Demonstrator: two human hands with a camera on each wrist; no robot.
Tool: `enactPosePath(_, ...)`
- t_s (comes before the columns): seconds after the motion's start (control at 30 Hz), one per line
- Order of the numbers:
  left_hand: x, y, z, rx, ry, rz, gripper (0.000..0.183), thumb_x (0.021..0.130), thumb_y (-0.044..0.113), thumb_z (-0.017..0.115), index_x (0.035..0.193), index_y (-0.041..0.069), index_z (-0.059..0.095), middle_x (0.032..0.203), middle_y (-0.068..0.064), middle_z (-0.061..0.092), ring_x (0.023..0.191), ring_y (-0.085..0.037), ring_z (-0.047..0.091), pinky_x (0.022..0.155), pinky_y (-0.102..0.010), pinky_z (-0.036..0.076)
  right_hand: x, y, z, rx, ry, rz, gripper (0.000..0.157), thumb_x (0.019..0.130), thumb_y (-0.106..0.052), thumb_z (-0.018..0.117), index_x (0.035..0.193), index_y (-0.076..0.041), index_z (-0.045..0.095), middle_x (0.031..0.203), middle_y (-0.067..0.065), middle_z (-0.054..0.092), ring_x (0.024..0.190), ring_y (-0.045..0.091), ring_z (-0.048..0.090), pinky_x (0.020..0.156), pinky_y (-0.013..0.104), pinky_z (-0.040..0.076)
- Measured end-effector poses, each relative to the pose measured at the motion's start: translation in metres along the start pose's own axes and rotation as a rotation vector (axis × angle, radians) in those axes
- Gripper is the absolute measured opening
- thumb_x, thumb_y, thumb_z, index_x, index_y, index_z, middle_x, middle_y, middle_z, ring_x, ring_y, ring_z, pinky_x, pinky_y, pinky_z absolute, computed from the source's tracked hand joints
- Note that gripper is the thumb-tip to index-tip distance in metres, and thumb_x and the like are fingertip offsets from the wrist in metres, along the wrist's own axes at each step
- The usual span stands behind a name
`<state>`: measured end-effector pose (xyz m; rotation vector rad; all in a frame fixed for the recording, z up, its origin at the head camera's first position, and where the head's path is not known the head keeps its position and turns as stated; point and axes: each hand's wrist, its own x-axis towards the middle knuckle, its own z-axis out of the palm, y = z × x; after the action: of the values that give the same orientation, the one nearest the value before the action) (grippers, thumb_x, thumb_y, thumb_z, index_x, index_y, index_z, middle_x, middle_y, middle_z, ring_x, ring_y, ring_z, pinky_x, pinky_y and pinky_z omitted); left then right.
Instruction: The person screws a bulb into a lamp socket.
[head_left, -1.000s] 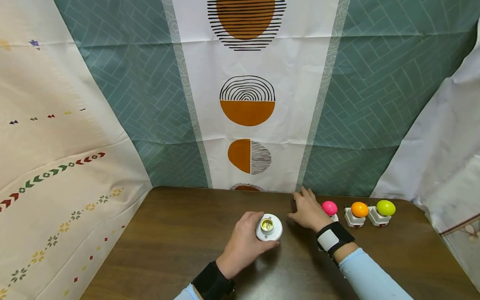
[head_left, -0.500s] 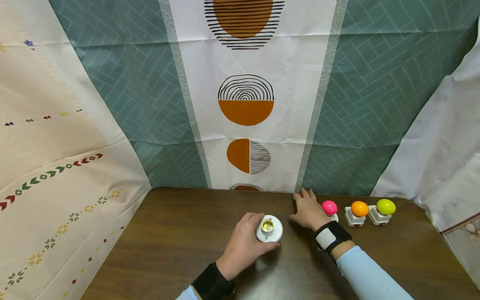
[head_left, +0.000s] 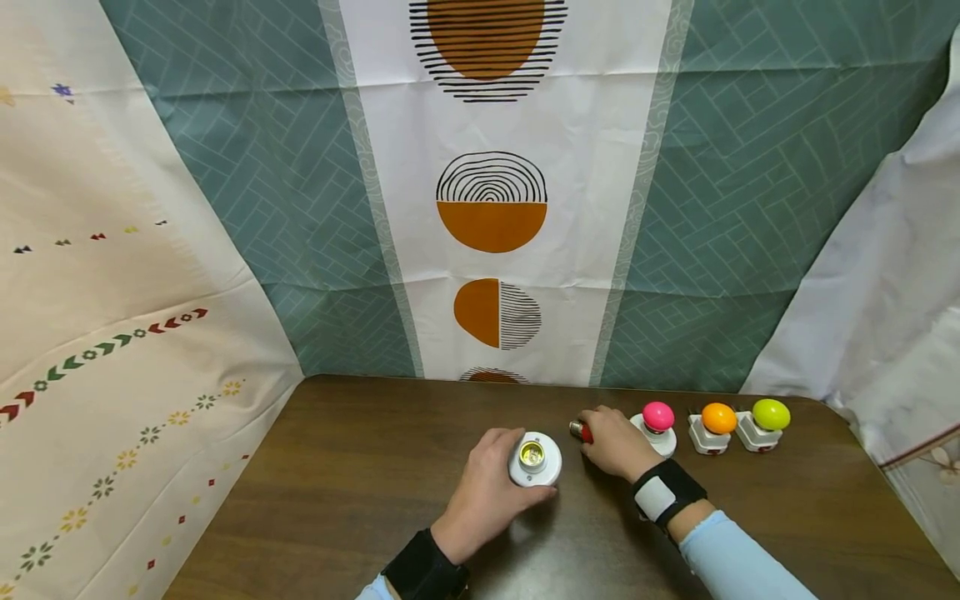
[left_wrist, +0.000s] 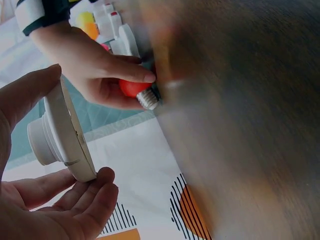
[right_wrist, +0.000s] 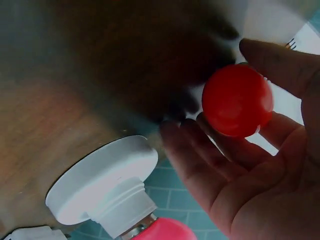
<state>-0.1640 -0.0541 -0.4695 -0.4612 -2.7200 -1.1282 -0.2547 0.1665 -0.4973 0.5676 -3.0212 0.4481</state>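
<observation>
My left hand (head_left: 483, 483) grips a round white bulb socket (head_left: 549, 473) by its rim, its brass-coloured threaded opening facing up. In the left wrist view the socket (left_wrist: 70, 135) is seen side-on between thumb and fingers, its flat base close over the table. To its right, my right hand (head_left: 618, 446) holds a small red light bulb (head_left: 587, 432), mostly hidden by the fingers in the head view. The bulb's metal screw end (left_wrist: 148, 99) points left, away from the palm. The right wrist view has the red bulb (right_wrist: 237, 100) between thumb and fingers.
Right of my right hand, a pink bulb (head_left: 657, 416) sits in a round white socket (head_left: 662, 443). Beyond it, an orange bulb (head_left: 718, 418) and a green bulb (head_left: 770, 414) stand in square white sockets. A patterned cloth (head_left: 495, 317) hangs behind the brown table (head_left: 360, 467).
My right hand has drawn back from the table's far edge with the red bulb, whose metal end now shows; the pink bulb's socket is uncovered. The left hand and its socket have barely moved.
</observation>
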Motion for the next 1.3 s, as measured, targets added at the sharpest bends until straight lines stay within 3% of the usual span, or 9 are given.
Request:
enactPosePath(0.13,0.001,-0.002,0.000,-0.003,0.017,-0.016,0.087,0.061,0.049,0.082,0.129,0.005,0.049,0.114,0.001,0.049,0.096,-0.009,0.049,0.083,-0.026,0.042,-0.005,-0.002,-0.002,0.044,0.005,-0.018,0.036,0.073,-0.015,0.073,0.106,-0.007,0.062,0.086,0.004,0.056,0.076,0.017,0.052,0.069,0.036,0.045)
enactPosePath(0.3,0.002,-0.001,0.000,-0.006,0.036,-0.028,0.089,0.061,0.048,0.082,0.129,0.004,0.048,0.112,0.001,0.049,0.095,-0.010,0.049,0.083,-0.027,0.042,-0.011,-0.004,-0.009,0.157,0.008,0.023,0.049,0.070,-0.019,0.078,0.112,-0.006,0.057,0.094,0.004,0.058,0.077,0.015,0.053,0.071,0.033,0.048)
enactPosePath(0.63,0.003,0.000,0.000,-0.011,0.065,-0.014,0.077,0.061,0.041,0.084,0.124,0.008,0.053,0.110,0.003,0.045,0.093,-0.010,0.047,0.080,-0.026,0.042,-0.035,-0.020,-0.034,0.275,0.172,0.027,0.051,0.064,-0.022,0.081,0.105,-0.009,0.054,0.094,0.002,0.058,0.077,0.015,0.054,0.067,0.029,0.048)
enactPosePath(0.83,0.003,0.000,0.002,-0.022,0.070,-0.004,0.076,0.061,0.040,0.084,0.123,0.010,0.053,0.109,0.004,0.046,0.093,-0.009,0.048,0.080,-0.026,0.042,-0.044,-0.029,-0.053,0.364,0.209,0.066,0.052,0.065,-0.024,0.081,0.105,-0.009,0.051,0.094,0.003,0.058,0.078,0.016,0.055,0.066,0.028,0.049)
enactPosePath(1.17,0.003,0.000,0.003,-0.024,0.063,-0.002,0.079,0.060,0.038,0.085,0.124,0.005,0.051,0.110,0.003,0.047,0.093,-0.010,0.048,0.081,-0.027,0.043,-0.052,-0.036,-0.073,0.401,0.324,-0.047,0.051,0.071,-0.027,0.080,0.116,-0.014,0.060,0.106,-0.002,0.058,0.084,0.012,0.056,0.070,0.025,0.049)
enactPosePath(1.3,0.003,0.000,0.004,-0.021,0.057,0.005,0.076,0.059,0.037,0.085,0.122,0.008,0.053,0.109,0.004,0.047,0.092,-0.009,0.048,0.080,-0.027,0.042,-0.055,-0.041,-0.076,0.433,0.356,-0.065,0.059,0.071,-0.024,0.080,0.122,-0.011,0.054,0.110,0.000,0.058,0.089,0.012,0.057,0.073,0.024,0.048)
